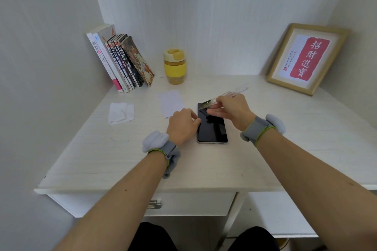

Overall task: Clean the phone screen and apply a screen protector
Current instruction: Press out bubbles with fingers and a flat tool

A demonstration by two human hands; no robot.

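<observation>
The phone [212, 124] is laid flat on the white desk [204, 165], screen up, its long axis running away from the person. The screen protector [222, 97] is held tilted above the phone's far end: its lower near-left corner appears to meet or nearly meet the top of the screen, while the rest is raised toward the far right. It is pinched along its edge by the right hand [232, 111], whose fingers are pressed together on it. The left hand [182, 125] is rested on the desk just beside the phone's left edge, fingers curled and touching the side of the phone; nothing is gripped by it. The coming lowering is judged to depend on the protector's long axis being swung into line with the phone's. A wipe [121, 113] and a paper sheet [171, 103] are left to the left.
</observation>
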